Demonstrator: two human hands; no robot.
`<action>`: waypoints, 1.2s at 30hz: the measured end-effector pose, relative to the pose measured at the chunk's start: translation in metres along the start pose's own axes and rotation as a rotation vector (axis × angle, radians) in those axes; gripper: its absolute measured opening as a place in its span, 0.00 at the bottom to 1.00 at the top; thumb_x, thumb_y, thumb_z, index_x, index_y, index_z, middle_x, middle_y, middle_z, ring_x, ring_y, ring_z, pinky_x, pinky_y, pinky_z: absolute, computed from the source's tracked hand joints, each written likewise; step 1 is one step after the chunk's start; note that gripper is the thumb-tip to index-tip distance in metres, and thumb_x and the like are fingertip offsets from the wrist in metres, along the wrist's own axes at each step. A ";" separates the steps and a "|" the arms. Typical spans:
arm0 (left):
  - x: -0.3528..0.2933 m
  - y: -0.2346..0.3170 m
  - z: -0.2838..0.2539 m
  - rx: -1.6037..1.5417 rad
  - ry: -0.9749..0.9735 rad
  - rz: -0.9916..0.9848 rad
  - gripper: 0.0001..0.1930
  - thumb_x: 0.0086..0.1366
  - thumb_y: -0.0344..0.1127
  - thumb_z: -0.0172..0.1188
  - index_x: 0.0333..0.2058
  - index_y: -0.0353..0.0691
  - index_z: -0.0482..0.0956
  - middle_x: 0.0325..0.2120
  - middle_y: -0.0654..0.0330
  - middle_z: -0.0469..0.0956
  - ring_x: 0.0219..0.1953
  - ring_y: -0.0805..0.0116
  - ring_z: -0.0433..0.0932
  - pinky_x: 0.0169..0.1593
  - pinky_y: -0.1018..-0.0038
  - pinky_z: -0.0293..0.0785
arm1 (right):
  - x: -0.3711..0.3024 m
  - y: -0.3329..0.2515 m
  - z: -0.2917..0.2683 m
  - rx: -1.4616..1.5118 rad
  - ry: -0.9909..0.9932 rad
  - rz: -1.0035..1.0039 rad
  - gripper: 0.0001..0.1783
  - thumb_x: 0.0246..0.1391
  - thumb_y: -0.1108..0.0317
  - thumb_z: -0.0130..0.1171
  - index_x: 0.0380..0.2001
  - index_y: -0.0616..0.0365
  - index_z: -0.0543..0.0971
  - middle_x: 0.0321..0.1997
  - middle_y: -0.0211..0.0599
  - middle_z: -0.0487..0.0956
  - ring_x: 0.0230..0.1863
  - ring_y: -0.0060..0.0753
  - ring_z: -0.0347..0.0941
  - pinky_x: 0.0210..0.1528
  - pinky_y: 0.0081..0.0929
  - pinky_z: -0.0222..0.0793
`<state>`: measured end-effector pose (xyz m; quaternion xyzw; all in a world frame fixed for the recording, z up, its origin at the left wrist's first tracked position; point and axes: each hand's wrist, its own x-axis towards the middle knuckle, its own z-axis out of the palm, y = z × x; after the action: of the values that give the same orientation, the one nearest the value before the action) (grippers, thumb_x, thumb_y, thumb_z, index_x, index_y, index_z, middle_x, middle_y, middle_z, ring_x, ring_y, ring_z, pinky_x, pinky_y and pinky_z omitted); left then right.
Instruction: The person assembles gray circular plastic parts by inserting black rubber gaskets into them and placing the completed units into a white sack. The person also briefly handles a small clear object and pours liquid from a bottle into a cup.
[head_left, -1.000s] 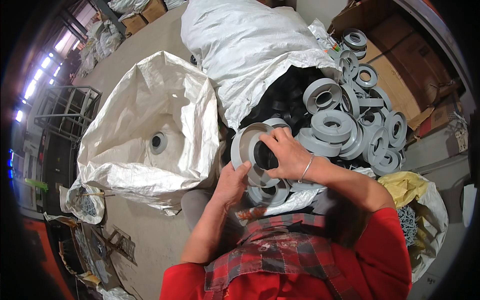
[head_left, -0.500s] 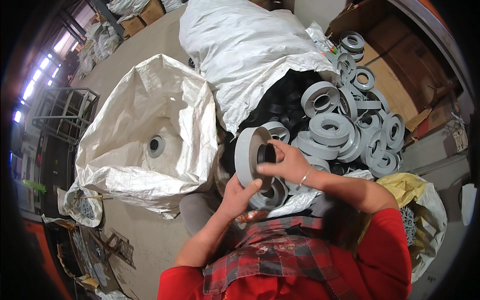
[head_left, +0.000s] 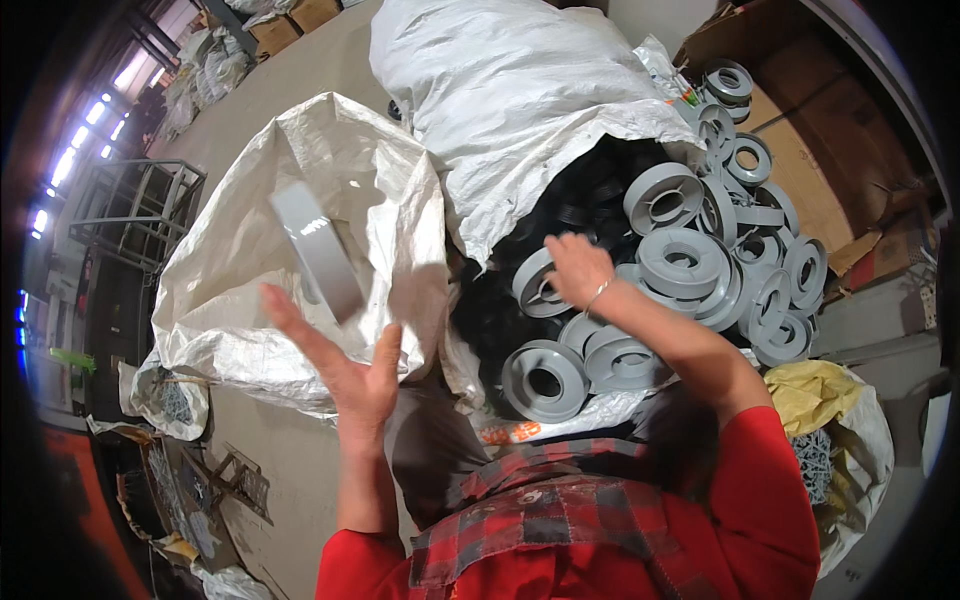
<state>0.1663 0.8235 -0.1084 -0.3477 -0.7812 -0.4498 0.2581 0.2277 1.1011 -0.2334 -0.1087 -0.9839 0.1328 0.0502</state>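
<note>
A grey plastic ring (head_left: 318,255), blurred by motion, is in the air over the open white woven sack (head_left: 215,345). Just below it, my left hand (head_left: 350,375) is empty, with thumb and fingers spread. My right hand (head_left: 582,272) is closed at the rim of another grey ring (head_left: 533,290), by the mouth of a sack of black parts (head_left: 490,325); its fingertips are partly hidden. Nearer me lie a flanged grey ring (head_left: 545,380) and a spoked one (head_left: 625,358).
A bulging white sack (head_left: 520,90) lies at the back. Several grey rings (head_left: 683,262) are heaped on the right beside a cardboard box (head_left: 790,180). A bag of small grey parts (head_left: 815,465) stands at the lower right, and a metal frame (head_left: 130,215) at the left.
The grey ring with the black part, held in both hands before, has left them and is over the left sack. My left hand has swung left and opened; my right is at another ring.
</note>
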 end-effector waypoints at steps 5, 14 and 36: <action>-0.027 0.004 0.017 -0.076 -0.546 -0.069 0.40 0.51 0.33 0.67 0.61 0.33 0.56 0.63 0.43 0.50 0.67 0.48 0.45 0.66 0.58 0.45 | 0.044 0.032 0.022 -0.064 -0.162 -0.161 0.16 0.48 0.65 0.60 0.40 0.56 0.70 0.39 0.42 0.76 0.41 0.49 0.74 0.40 0.41 0.71; -0.067 -0.002 0.090 0.164 -0.867 0.147 0.35 0.43 0.31 0.64 0.54 0.37 0.65 0.40 0.50 0.72 0.55 0.52 0.66 0.63 0.49 0.47 | 0.045 0.012 -0.049 1.039 -0.708 0.227 0.20 0.58 0.56 0.54 0.40 0.65 0.71 0.22 0.32 0.74 0.20 0.22 0.73 0.18 0.18 0.70; -0.066 -0.004 0.086 -1.241 -0.374 -1.191 0.21 0.67 0.40 0.52 0.52 0.31 0.64 0.47 0.54 0.72 0.46 0.67 0.73 0.50 0.67 0.72 | -0.025 -0.040 -0.050 0.492 -0.194 -0.113 0.47 0.34 0.49 0.70 0.56 0.61 0.64 0.47 0.54 0.66 0.48 0.55 0.66 0.50 0.39 0.66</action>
<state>0.1969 0.8777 -0.1977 -0.0280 -0.4767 -0.7888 -0.3870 0.2502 1.0701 -0.1757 -0.0248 -0.9267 0.3748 -0.0119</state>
